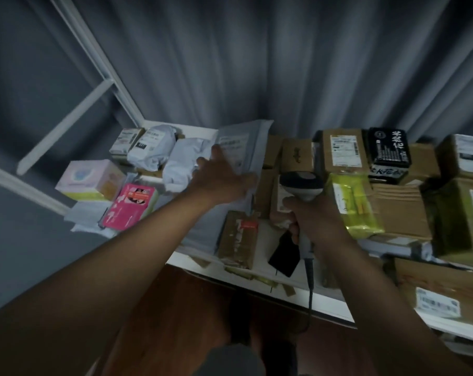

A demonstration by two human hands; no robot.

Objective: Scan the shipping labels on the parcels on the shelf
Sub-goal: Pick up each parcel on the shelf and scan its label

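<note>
— Left hand [224,177]?
— Spread flat, fingers straight, pressing on grey poly mailer [243,147] with shipping label [233,142], at back of white shelf [257,272].
— Right hand [311,215]?
— Curled around barcode scanner [301,184] handle, head aimed over cardboard parcels [343,150].

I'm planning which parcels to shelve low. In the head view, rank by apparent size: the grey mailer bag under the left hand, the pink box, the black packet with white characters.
1. grey mailer bag, clearly largest.
2. and 3. pink box and black packet look alike; the box sits nearer the camera, so unranked.
</note>
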